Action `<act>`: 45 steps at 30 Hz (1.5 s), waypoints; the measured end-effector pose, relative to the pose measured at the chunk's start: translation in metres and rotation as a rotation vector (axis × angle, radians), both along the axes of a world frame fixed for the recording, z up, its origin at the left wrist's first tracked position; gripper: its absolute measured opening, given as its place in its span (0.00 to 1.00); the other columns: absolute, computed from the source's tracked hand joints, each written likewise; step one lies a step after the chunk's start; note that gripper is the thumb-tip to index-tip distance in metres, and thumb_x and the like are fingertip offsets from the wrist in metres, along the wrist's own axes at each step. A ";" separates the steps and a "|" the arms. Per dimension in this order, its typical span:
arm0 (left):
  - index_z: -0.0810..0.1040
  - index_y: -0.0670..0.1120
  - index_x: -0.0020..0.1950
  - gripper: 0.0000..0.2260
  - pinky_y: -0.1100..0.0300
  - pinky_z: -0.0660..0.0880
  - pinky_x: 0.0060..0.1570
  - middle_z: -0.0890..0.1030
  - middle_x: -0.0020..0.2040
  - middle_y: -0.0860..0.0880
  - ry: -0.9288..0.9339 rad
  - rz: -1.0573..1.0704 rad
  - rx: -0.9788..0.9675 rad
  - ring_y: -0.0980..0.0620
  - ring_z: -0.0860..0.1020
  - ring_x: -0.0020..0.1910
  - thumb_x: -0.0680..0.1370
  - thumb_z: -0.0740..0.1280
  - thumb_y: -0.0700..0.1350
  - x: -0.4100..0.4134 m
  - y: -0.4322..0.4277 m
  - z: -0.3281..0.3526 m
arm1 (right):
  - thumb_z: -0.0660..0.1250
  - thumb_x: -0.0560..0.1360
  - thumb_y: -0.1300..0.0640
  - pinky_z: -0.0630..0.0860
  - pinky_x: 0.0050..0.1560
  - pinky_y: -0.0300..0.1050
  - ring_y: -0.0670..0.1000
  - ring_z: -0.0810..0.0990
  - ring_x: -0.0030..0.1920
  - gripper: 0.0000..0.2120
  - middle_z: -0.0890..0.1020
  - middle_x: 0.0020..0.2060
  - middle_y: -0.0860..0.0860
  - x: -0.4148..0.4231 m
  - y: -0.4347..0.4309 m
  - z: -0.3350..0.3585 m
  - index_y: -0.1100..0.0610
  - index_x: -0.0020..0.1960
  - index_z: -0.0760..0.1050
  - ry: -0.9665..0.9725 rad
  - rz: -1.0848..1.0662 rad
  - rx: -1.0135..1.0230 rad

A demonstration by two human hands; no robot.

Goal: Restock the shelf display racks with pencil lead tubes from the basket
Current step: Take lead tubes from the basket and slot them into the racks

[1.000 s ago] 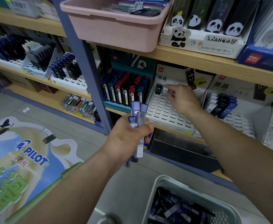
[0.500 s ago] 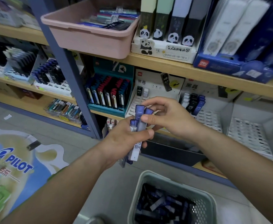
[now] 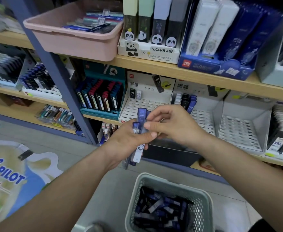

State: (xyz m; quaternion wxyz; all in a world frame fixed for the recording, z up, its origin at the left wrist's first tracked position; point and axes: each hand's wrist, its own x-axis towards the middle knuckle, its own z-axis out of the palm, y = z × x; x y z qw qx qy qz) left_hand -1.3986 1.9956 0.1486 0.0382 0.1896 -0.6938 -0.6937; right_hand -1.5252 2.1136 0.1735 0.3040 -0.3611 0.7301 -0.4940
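Above the basket (image 3: 202,205), lead tubes (image 3: 138,148) are gripped by the left hand (image 3: 129,139); one tube (image 3: 142,115) is pinched by the right hand (image 3: 172,126).

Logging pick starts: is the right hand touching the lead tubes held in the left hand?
Touching. Head view: the right hand pinches with thumb and forefinger the tallest of the lead tubes gripped by the left hand.

Basket (image 3: 202,205) below hands (image 3: 154,131), display racks (image 3: 147,104) behind.
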 end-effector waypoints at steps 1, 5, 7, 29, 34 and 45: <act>0.82 0.49 0.46 0.01 0.59 0.76 0.39 0.81 0.35 0.53 0.000 -0.003 0.002 0.54 0.78 0.35 0.77 0.73 0.44 -0.001 0.000 -0.001 | 0.76 0.71 0.59 0.84 0.44 0.57 0.54 0.84 0.39 0.09 0.83 0.37 0.52 -0.001 0.001 -0.001 0.61 0.48 0.81 -0.039 0.007 -0.009; 0.81 0.49 0.46 0.02 0.63 0.74 0.34 0.80 0.34 0.53 0.016 0.000 0.042 0.54 0.77 0.33 0.76 0.73 0.45 -0.005 0.002 0.000 | 0.72 0.74 0.65 0.83 0.40 0.46 0.52 0.83 0.39 0.06 0.82 0.37 0.54 -0.010 0.005 -0.004 0.65 0.49 0.77 -0.210 0.014 -0.066; 0.80 0.47 0.49 0.07 0.63 0.73 0.29 0.80 0.33 0.53 0.010 0.020 0.064 0.53 0.77 0.32 0.74 0.74 0.47 -0.006 0.002 0.001 | 0.69 0.76 0.66 0.82 0.38 0.43 0.52 0.84 0.38 0.04 0.83 0.39 0.57 -0.013 0.008 -0.006 0.65 0.50 0.76 -0.270 -0.005 -0.070; 0.78 0.43 0.57 0.18 0.58 0.71 0.30 0.82 0.34 0.51 -0.048 0.229 0.065 0.54 0.76 0.31 0.71 0.76 0.49 -0.029 0.004 -0.011 | 0.74 0.72 0.68 0.82 0.43 0.46 0.52 0.83 0.40 0.20 0.85 0.39 0.53 -0.025 0.042 -0.024 0.51 0.59 0.77 -0.145 0.138 0.102; 0.76 0.41 0.62 0.24 0.59 0.72 0.30 0.82 0.35 0.52 -0.107 0.204 0.035 0.55 0.77 0.31 0.71 0.76 0.51 -0.036 0.009 -0.017 | 0.71 0.73 0.71 0.80 0.39 0.46 0.54 0.82 0.40 0.37 0.79 0.47 0.57 -0.028 0.049 -0.030 0.41 0.72 0.65 -0.128 0.257 0.077; 0.79 0.43 0.54 0.08 0.61 0.71 0.26 0.81 0.38 0.48 -0.209 0.192 -0.012 0.55 0.77 0.29 0.77 0.73 0.44 -0.024 0.000 -0.027 | 0.70 0.78 0.60 0.84 0.44 0.51 0.49 0.85 0.39 0.15 0.84 0.38 0.48 -0.095 0.047 -0.051 0.51 0.64 0.78 0.198 -0.406 -0.044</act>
